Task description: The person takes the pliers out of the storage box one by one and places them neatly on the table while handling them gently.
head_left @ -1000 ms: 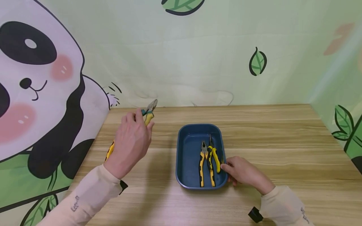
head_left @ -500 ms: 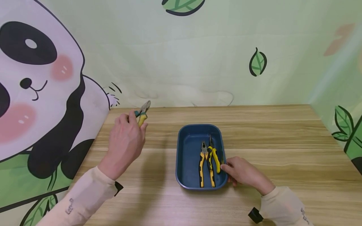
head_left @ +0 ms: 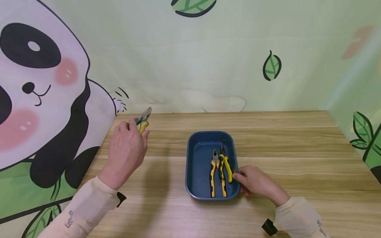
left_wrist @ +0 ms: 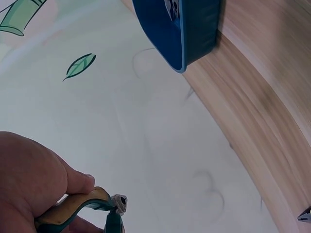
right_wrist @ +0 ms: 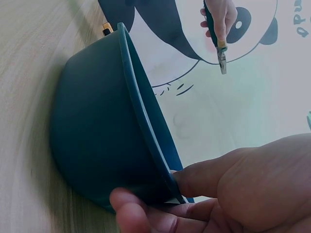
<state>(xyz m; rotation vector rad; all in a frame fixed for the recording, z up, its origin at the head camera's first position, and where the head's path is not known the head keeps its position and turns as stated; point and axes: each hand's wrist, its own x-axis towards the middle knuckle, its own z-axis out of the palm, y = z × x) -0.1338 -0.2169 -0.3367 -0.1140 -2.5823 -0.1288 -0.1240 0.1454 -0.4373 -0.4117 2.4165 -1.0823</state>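
Observation:
My left hand [head_left: 126, 148] is raised over the left side of the table, gripping pliers [head_left: 144, 124] with green-and-yellow handles; their metal head points up and away. The left wrist view shows the thumb [left_wrist: 77, 182] pressed along a handle. A blue tray [head_left: 197, 172] stands at mid table. Inside it, toward the right, lie combination pliers [head_left: 215, 155] with yellow-and-black handles beside long-nose pliers [head_left: 228, 170] with yellow handles. My right hand [head_left: 256, 180] pinches the tray's right wall, thumb over the rim and fingers outside, as the right wrist view shows.
Another pliers' tip [left_wrist: 305, 214] shows on the wooden table [head_left: 282, 142] at the left wrist view's edge. A black-and-orange handle end [right_wrist: 107, 29] appears beyond the tray in the right wrist view. A printed panda backdrop [head_left: 208, 66] stands behind the table.
My left hand has moved left with the green-and-yellow pliers, now covering the orange handle seen on the table earlier. My right hand and the tray have stayed put.

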